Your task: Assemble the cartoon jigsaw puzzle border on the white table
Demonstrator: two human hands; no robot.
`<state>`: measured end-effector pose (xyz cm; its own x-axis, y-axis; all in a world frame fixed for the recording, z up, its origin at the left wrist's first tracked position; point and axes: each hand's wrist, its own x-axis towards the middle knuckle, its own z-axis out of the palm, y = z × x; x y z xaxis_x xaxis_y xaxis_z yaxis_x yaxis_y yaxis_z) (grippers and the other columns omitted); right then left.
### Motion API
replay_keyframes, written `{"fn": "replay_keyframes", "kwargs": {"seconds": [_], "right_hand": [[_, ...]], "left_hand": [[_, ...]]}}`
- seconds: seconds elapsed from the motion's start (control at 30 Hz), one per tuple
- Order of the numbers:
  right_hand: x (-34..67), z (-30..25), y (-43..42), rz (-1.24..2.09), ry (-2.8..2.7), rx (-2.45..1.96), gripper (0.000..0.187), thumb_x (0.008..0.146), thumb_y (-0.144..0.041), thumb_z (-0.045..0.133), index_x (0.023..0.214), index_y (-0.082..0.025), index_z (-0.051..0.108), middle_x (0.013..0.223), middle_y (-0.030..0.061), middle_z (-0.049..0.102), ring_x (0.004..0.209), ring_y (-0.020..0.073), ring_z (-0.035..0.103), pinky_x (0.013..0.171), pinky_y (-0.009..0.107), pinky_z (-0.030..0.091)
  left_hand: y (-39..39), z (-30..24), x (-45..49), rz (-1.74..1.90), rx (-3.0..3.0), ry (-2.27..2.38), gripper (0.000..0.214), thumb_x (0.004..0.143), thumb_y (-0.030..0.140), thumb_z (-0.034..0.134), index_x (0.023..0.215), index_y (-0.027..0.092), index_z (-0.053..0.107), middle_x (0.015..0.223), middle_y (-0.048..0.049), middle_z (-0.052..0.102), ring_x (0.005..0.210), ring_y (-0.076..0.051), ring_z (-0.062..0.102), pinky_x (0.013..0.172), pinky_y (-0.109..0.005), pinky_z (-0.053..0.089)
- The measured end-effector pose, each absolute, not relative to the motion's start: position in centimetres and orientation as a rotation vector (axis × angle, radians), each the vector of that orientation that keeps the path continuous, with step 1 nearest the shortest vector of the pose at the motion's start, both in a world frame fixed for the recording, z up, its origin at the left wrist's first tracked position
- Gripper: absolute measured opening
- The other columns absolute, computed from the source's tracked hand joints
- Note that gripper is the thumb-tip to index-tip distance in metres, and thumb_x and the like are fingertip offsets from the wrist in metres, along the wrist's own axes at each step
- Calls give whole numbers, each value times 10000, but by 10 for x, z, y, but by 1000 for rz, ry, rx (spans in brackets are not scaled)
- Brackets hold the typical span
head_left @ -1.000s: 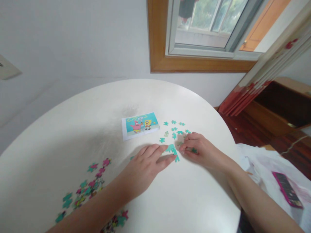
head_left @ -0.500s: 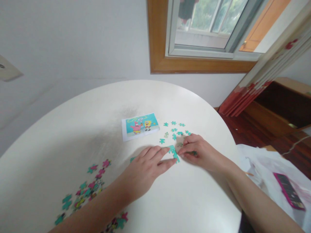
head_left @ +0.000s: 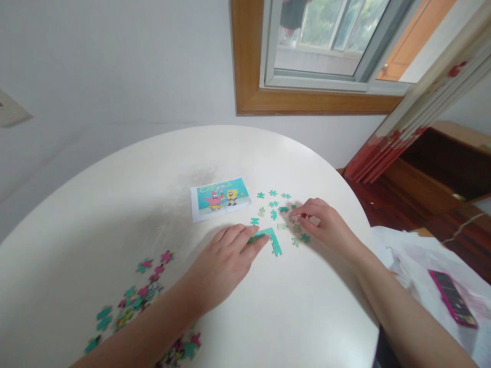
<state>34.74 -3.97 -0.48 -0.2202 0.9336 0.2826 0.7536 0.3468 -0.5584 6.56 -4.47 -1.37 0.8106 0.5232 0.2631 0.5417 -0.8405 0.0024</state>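
Note:
My left hand [head_left: 226, 263] lies with its fingers stretched out on a joined corner of teal puzzle pieces [head_left: 275, 243], which its fingers partly cover. To the right, my right hand [head_left: 324, 222] is pinched at thumb and forefinger over the loose pieces, and a small pale puzzle piece [head_left: 293, 218] shows at the fingertips, mostly hidden. Several loose teal and pale green puzzle pieces [head_left: 273, 214] are spread behind the joined corner. Two more pieces, one of them dark teal [head_left: 305, 238], lie below my right hand.
A picture card [head_left: 223, 197] with cartoon figures lies behind my left hand. A pile of mixed puzzle pieces [head_left: 143, 294] is at the left, partly behind my left forearm. The round white table [head_left: 307, 312] ends near a phone [head_left: 452, 298] on white plastic at the right.
My right hand has moved away from the joined pieces, up and right to the loose ones. My left fingers have shifted slightly left, baring more of the teal corner.

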Motion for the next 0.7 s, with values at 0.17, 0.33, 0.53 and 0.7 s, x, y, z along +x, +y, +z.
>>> {"fn": "replay_keyframes", "kwargs": {"seconds": [0.17, 0.33, 0.53, 0.7], "right_hand": [[358, -9, -33, 421, -1850, -1587, 229, 879, -198, 561, 1000, -211, 754, 860, 48, 659, 812, 191, 580, 731, 321, 432], [363, -11, -30, 401, -1748, -1651, 220, 870, -231, 560, 970, -215, 756, 882, 42, 674, 767, 174, 578, 707, 312, 419], [363, -12, -30, 407, -1736, -1658, 234, 869, -254, 553, 965, -211, 762, 871, 43, 692, 748, 170, 577, 693, 308, 410], [366, -12, -29, 436, -1668, -1669, 239, 865, -301, 563, 965, -215, 762, 884, 48, 699, 727, 170, 563, 682, 312, 408]], "left_hand": [[-45, -16, 63, -414, -2936, -814, 439, 956, 113, 522, 1364, 272, 544, 1337, -85, 570, 1200, -278, 499, 1009, -452, 435], [-44, -17, 63, -365, -2971, -767, 511, 941, 75, 522, 1389, 322, 515, 1388, -78, 528, 1221, -281, 479, 1013, -469, 433], [-43, -15, 65, -334, -3007, -734, 585, 906, 12, 499, 1395, 334, 506, 1399, -74, 515, 1213, -280, 479, 1003, -476, 442], [-43, -15, 65, -317, -3021, -746, 590, 901, 11, 506, 1387, 344, 517, 1418, -69, 507, 1223, -280, 477, 1008, -478, 440]]}}
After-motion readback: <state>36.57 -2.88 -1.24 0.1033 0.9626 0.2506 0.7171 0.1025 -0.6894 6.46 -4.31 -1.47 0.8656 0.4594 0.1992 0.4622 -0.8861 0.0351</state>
